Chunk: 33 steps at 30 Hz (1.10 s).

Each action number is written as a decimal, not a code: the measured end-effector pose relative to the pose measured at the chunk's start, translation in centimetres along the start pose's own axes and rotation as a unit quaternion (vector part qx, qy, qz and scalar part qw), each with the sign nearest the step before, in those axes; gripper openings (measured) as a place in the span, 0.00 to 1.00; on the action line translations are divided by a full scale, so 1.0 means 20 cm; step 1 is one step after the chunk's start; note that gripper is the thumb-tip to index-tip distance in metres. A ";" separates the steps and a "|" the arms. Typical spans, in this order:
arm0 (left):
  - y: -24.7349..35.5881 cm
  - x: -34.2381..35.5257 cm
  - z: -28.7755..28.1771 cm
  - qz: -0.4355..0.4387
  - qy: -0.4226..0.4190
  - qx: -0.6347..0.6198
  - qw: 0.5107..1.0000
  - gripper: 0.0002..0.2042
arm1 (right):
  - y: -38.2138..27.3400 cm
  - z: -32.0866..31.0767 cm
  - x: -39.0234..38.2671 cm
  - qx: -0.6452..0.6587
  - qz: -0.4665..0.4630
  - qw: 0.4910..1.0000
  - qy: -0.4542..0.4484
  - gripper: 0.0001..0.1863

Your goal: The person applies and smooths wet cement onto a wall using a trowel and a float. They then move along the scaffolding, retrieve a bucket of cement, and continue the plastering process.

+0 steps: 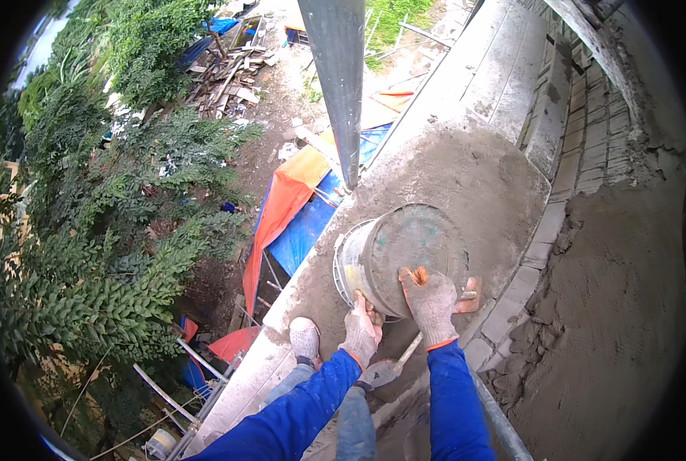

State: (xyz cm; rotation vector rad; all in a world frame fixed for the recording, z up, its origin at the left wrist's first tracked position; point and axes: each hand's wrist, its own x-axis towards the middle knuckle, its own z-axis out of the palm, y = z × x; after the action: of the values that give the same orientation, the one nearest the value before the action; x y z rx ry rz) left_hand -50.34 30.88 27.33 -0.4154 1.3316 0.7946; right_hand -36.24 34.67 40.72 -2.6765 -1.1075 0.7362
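Observation:
A mortar-smeared bucket (356, 261) is tipped over on the concrete ledge, its round base turned up toward me and its ribbed rim to the left. My left hand (362, 330), in a grey work glove with some bare fingers showing, grips the bucket's near lower side. Against the near right edge of the base lies my right hand (431, 303), gloved in grey with orange trim, its fingers curled. Just beyond that hand is an orange-red plastering float (468, 298), partly hidden. A pale wooden handle (410, 349) shows below, between my forearms.
My feet stand on the narrow ledge (281, 357), with a drop to the left. A dark upright pole (339, 84) rises at its outer edge. Orange and blue tarps (300, 238) and trees (127, 253) lie below. Wet mortar (596, 307) covers the right side, beside a brick row (550, 227).

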 end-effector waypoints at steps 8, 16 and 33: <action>0.02 0.02 -0.14 0.014 0.009 -0.007 1.000 0.15 | 0.25 0.04 0.60 -0.067 -0.033 0.995 0.062 0.35; 0.05 -0.37 -0.26 0.066 -0.005 0.175 0.982 0.24 | 0.16 -0.18 0.55 -0.135 -0.058 0.989 0.027 0.39; 0.09 -0.58 -0.08 -0.044 -0.134 -0.004 0.990 0.09 | 0.03 -0.34 0.57 -0.163 0.000 0.986 -0.039 0.41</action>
State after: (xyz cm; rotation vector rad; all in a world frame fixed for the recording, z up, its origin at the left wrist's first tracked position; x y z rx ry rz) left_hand -53.20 27.86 38.36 -0.3584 1.0539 0.7534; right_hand -25.57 42.56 41.97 -2.9352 -1.3543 0.7192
